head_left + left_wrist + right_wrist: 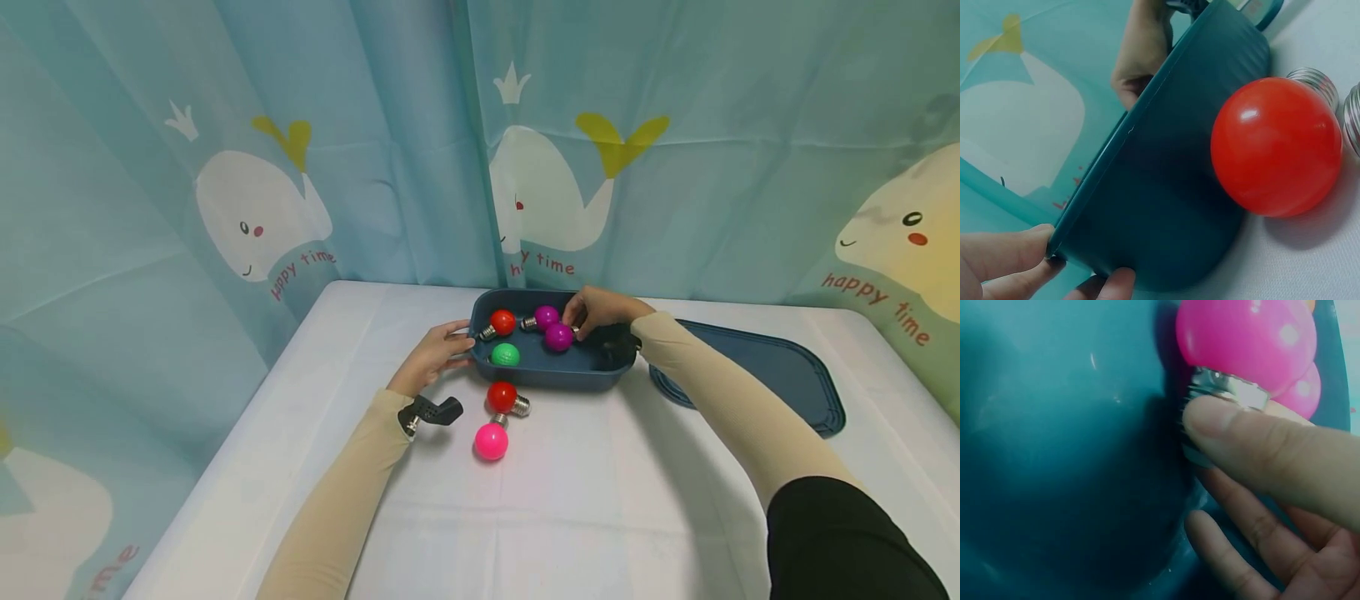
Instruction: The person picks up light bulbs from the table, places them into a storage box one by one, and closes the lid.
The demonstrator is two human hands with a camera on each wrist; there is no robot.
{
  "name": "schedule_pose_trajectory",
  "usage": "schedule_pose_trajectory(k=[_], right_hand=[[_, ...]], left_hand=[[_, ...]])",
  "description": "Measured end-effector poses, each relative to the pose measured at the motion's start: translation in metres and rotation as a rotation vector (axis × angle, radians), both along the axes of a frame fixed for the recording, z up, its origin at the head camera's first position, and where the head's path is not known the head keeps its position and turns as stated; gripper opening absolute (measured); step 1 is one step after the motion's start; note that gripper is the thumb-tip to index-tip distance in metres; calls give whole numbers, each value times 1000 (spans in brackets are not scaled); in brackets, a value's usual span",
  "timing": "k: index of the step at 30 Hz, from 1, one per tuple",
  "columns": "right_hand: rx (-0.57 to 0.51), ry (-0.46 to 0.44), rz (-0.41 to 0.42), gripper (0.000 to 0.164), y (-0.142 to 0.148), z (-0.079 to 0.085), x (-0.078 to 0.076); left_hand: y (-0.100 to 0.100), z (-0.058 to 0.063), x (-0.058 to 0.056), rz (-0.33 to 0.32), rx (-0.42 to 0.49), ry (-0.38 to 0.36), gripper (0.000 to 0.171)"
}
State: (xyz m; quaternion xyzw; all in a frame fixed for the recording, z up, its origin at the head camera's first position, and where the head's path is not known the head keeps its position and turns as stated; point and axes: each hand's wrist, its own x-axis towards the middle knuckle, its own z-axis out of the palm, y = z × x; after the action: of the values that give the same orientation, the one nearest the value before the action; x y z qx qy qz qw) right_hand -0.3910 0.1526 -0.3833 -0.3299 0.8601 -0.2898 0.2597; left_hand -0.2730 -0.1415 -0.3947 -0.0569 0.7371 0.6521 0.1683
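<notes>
A dark blue plastic bin [555, 379] stands at the back of the white table. Inside lie a red bulb [502, 322], a green ball-like piece [506, 355] and two purple bulbs, one at the back [547, 317] and one in front [558, 337]. My right hand [600, 308] reaches into the bin and pinches the front purple bulb's metal screw base [1207, 384] between thumb and finger. With fairly straight fingers, my left hand [433, 357] touches the bin's left end at the rim and outer wall. Before the bin lie another red bulb [1275, 147] and a pink bulb [491, 442].
A flat dark blue lid-like tray [765, 375] lies right of the bin, partly behind my right forearm. A teal curtain [420, 167] with whale prints hangs behind and to the left of the table [585, 508].
</notes>
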Motion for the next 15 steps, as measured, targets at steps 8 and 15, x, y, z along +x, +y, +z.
schedule_pose_trajectory(k=[8, 15], right_hand=[[2, 1, 6, 37, 3, 6, 0], [4, -27, 17, 49, 9, 23, 6]], left_hand=[[0, 0, 0, -2, 9, 2, 51], [0, -1, 0, -7, 20, 10, 51]])
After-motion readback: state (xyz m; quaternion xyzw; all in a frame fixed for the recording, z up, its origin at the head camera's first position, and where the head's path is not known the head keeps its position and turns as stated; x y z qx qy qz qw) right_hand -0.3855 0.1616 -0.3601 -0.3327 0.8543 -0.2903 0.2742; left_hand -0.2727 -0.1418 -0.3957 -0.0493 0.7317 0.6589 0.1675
